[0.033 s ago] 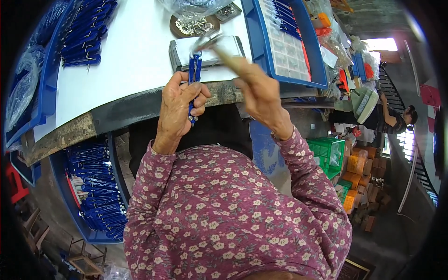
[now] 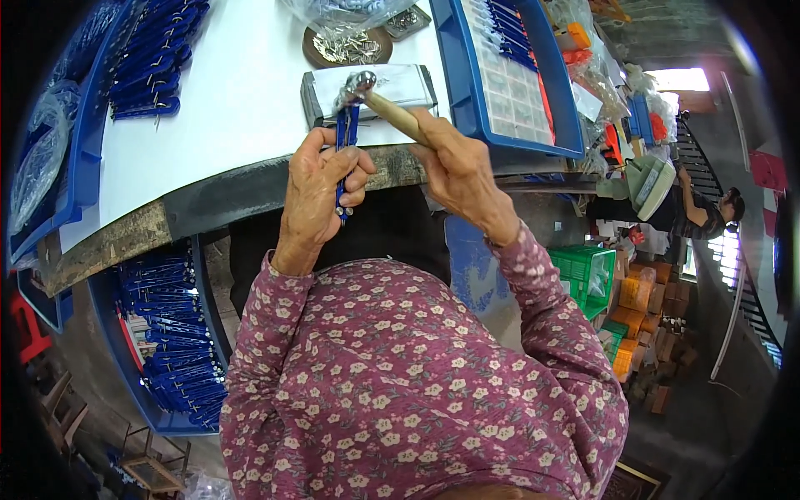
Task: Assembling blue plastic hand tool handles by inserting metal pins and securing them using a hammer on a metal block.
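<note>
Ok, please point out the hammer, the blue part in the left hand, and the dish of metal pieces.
hammer (image 2: 361,83), head view, on its metal head.
blue part (image 2: 346,129), head view, on its upper end.
dish (image 2: 346,46), head view, on the pile of metal pieces.

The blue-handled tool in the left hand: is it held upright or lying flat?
Upright. The left hand grips the blue-handled tool on end at the table edge, the hammer head at its top.

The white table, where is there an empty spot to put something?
The white table is bare between the blue tools on the left and the metal block. It is crowded around the dish of metal bits and the blue tray on the right.
</note>
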### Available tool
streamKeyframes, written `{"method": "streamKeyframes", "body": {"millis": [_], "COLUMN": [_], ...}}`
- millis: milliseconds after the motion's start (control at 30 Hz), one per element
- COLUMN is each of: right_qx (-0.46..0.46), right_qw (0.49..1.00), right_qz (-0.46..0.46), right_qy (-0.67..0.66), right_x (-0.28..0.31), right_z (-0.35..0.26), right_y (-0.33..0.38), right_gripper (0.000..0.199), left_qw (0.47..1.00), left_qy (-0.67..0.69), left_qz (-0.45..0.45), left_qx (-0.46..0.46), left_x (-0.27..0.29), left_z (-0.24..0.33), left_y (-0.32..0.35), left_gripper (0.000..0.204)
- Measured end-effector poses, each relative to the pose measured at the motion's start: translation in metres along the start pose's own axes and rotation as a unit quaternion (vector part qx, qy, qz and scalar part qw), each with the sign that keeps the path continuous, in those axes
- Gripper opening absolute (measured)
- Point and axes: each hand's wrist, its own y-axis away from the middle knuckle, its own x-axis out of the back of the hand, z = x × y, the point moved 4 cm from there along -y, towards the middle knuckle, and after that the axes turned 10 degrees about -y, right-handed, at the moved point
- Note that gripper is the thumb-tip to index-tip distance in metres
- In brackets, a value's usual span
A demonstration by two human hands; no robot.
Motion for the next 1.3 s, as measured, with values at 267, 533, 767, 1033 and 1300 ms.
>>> {"method": "streamKeyframes", "body": {"millis": [267, 533, 767, 1033, 1300], "right_qx": [0.030, -0.287, -0.184, 0.018, 0.000], "right_qw": [0.986, 0.843, 0.979, 0.999, 0.984], "right_qz": [0.108, 0.095, 0.026, -0.014, -0.092], "right_qy": [-0.121, -0.445, -0.084, 0.023, 0.150], "right_x": [0.020, -0.004, 0.003, 0.005, -0.041], "right_z": [-0.015, 0.038, 0.044, 0.037, 0.076], "right_y": [-0.016, 0.009, 0.005, -0.095, -0.151], "right_gripper": [0.032, 0.042, 0.038, 0.019, 0.017], "left_qw": [1.000, 1.000, 0.998, 0.997, 0.995], "left_qy": [-0.014, 0.001, -0.037, -0.041, -0.057], "left_qz": [-0.001, -0.004, 0.017, 0.032, 0.033], "left_qx": [-0.006, -0.007, -0.037, -0.062, -0.070], "left_x": [0.003, 0.002, 0.000, -0.002, 0.002], "left_z": [-0.001, -0.001, 0.005, 0.012, 0.016], "left_y": [-0.001, -0.001, 0.003, 0.009, 0.013], "left_gripper": [0.017, 0.014, 0.011, 0.010, 0.011]}}
